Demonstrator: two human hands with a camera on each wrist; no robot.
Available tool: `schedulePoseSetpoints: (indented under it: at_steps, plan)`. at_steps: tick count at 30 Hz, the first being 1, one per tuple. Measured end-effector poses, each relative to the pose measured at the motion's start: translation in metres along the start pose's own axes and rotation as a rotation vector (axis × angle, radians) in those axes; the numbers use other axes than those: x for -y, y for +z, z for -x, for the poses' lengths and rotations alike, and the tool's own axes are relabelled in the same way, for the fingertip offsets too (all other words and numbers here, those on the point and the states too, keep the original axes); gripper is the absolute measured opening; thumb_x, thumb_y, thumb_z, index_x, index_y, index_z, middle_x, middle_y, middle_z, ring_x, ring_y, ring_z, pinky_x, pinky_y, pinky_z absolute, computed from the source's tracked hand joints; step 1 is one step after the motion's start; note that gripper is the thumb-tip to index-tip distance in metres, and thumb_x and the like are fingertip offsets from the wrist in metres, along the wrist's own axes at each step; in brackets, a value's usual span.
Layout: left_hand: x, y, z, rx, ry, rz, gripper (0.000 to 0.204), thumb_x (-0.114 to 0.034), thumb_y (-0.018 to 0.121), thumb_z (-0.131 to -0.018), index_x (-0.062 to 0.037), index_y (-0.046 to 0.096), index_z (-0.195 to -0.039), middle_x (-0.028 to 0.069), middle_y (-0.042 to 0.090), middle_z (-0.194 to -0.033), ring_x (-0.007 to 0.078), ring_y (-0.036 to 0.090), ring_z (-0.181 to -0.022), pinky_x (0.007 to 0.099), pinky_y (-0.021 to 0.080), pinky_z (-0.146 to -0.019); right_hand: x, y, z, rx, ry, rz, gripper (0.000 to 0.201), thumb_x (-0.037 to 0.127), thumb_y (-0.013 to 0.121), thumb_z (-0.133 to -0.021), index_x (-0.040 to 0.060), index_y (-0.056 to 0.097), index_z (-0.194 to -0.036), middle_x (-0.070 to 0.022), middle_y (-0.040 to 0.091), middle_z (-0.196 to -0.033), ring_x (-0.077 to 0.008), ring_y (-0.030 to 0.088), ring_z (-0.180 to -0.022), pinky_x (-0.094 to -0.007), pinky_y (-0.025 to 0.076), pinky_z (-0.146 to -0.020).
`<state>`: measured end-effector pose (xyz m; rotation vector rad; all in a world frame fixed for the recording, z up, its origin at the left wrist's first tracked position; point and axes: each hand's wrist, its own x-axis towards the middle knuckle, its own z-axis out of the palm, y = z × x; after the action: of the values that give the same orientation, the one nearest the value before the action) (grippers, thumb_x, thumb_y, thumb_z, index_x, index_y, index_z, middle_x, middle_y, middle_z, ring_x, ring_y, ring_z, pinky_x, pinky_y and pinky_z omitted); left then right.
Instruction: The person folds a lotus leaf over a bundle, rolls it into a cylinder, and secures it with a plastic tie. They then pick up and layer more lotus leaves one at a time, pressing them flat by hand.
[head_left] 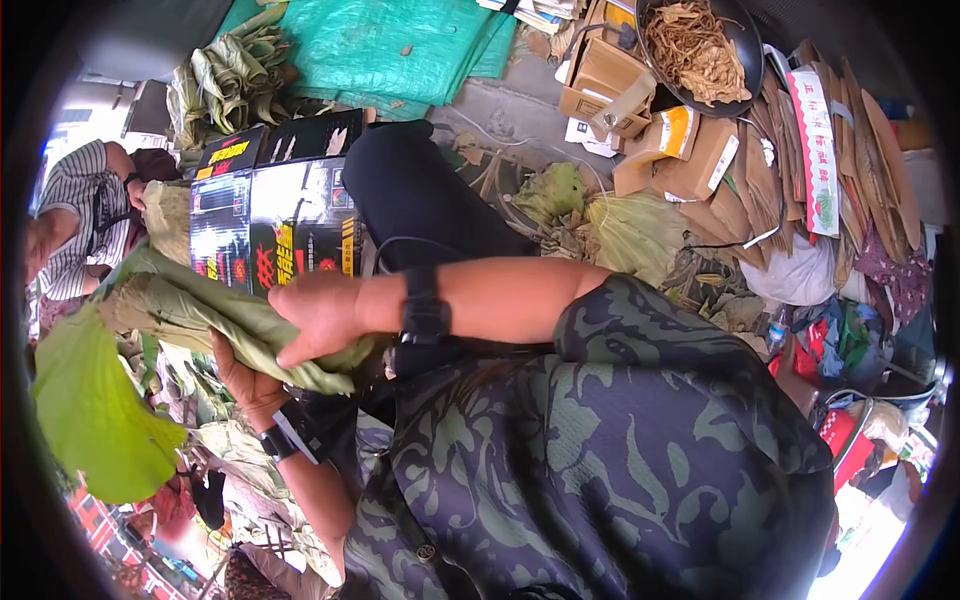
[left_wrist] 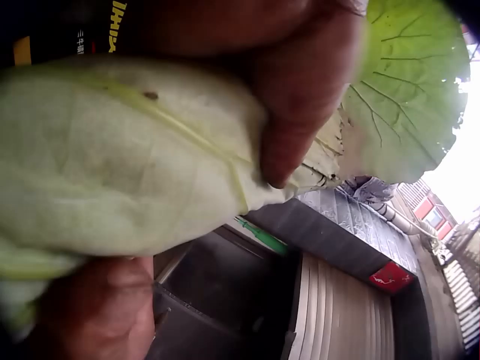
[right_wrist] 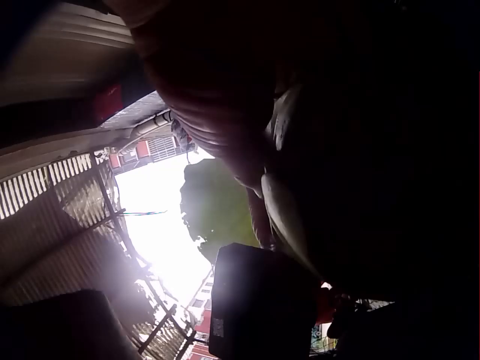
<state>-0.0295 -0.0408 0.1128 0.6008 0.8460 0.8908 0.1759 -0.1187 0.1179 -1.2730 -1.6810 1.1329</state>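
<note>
A folded bundle of pale green lotus leaves lies across both hands in the head view. My right hand grips its near end from above, thumb along the fold. From below, my left hand holds the same bundle, part of its fingers hidden by the leaves. A broad bright green leaf hangs down at the far end. Close up in the left wrist view, a thumb presses on the pale bundle. The right wrist view is mostly dark; a green leaf shows against the light.
A black printed carton stands just beyond the bundle. Folded leaves are piled at upper left. Another person in stripes is at far left. Loose leaves, flattened cardboard and a pan of dried strips lie rightward.
</note>
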Motion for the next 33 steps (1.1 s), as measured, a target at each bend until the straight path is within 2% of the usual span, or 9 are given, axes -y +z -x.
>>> schedulePoseSetpoints:
  at_steps: [2,4,5,9,11,15,27,31,33]
  plan:
    - [-0.001,0.003,-0.008,-0.071,-0.025,0.002,0.052,-0.034,0.055,-0.085,-0.0041,0.044,-0.126,0.0129,0.050,-0.124,0.0270,0.047,-0.113,0.0432,0.031,-0.102,-0.002,-0.051,0.013,0.053,-0.075,0.113,0.047,0.046,0.059,-0.074,-0.0011,0.060,-0.082,-0.0218,0.060,-0.074,-0.0371,0.060,-0.070,-0.0428,0.048,-0.065]
    - [-0.012,-0.008,-0.012,-0.036,-0.012,-0.013,0.050,-0.032,0.055,-0.086,-0.0043,0.044,-0.126,0.0125,0.050,-0.125,0.0268,0.047,-0.113,0.0432,0.031,-0.102,-0.012,-0.112,0.042,-0.205,-0.027,0.160,0.035,0.037,0.055,-0.081,0.0034,0.063,-0.085,-0.0164,0.063,-0.077,-0.0323,0.062,-0.069,-0.0394,0.048,-0.063]
    - [-0.020,-0.013,-0.016,0.015,0.014,-0.018,0.048,-0.031,0.054,-0.086,-0.0044,0.045,-0.125,0.0121,0.049,-0.125,0.0267,0.047,-0.113,0.0432,0.030,-0.103,-0.045,-0.126,0.052,-0.484,-0.043,0.206,0.030,0.032,0.055,-0.082,0.0041,0.063,-0.090,-0.0141,0.063,-0.079,-0.0282,0.062,-0.069,-0.0368,0.048,-0.063]
    - [-0.036,-0.030,-0.013,0.015,-0.008,-0.102,0.048,-0.031,0.052,-0.087,-0.0062,0.044,-0.127,0.0123,0.049,-0.126,0.0280,0.046,-0.114,0.0447,0.031,-0.102,-0.152,-0.193,0.123,-0.658,0.374,0.486,0.024,0.026,0.052,-0.082,0.0055,0.062,-0.089,-0.0157,0.062,-0.081,-0.0308,0.061,-0.076,-0.0385,0.047,-0.067]
    - [-0.033,-0.018,-0.007,-0.123,-0.011,-0.194,0.048,-0.031,0.053,-0.086,-0.0069,0.043,-0.126,0.0123,0.050,-0.122,0.0298,0.049,-0.109,0.0465,0.035,-0.099,-0.222,-0.183,0.150,-0.533,0.697,0.700,0.021,0.023,0.050,-0.082,0.0048,0.061,-0.084,-0.0161,0.061,-0.078,-0.0334,0.060,-0.077,-0.0426,0.047,-0.067]
    - [-0.023,-0.016,-0.002,-0.305,-0.059,-0.246,0.048,-0.032,0.053,-0.086,-0.0069,0.043,-0.125,0.0126,0.051,-0.120,0.0301,0.051,-0.106,0.0470,0.040,-0.094,-0.312,-0.124,0.167,-0.304,0.988,0.677,0.017,0.010,0.053,-0.073,0.0054,0.065,-0.084,-0.0178,0.055,-0.104,-0.0358,0.056,-0.092,-0.0432,0.048,-0.076]
    - [-0.015,-0.002,-0.003,-0.143,-0.269,-0.194,0.050,-0.030,0.061,-0.079,-0.0035,0.047,-0.119,0.0151,0.055,-0.114,0.0315,0.054,-0.101,0.0483,0.042,-0.090,-0.399,-0.101,0.121,-0.214,1.078,0.777,0.019,0.012,0.052,-0.075,0.0063,0.067,-0.086,-0.0125,0.050,-0.112,-0.0281,0.039,-0.114,-0.0447,0.033,-0.092]
    - [-0.009,0.001,-0.010,-0.035,-0.352,-0.139,0.058,-0.028,0.067,-0.074,-0.0032,0.046,-0.122,0.0134,0.052,-0.120,0.0304,0.051,-0.108,0.0465,0.038,-0.096,-0.404,-0.095,0.122,-0.199,1.002,0.801,0.020,0.008,0.051,-0.074,0.0043,0.066,-0.086,-0.0120,0.056,-0.103,-0.0305,0.048,-0.105,-0.0412,0.037,-0.089]
    - [-0.011,-0.005,-0.006,-0.121,-0.357,-0.162,0.058,-0.029,0.068,-0.073,-0.0027,0.047,-0.120,0.0128,0.053,-0.119,0.0295,0.051,-0.106,0.0459,0.038,-0.096,-0.406,-0.093,0.121,-0.264,1.085,0.764,0.021,0.008,0.048,-0.076,0.0015,0.063,-0.089,-0.0164,0.058,-0.098,-0.0321,0.055,-0.094,-0.0430,0.043,-0.080]
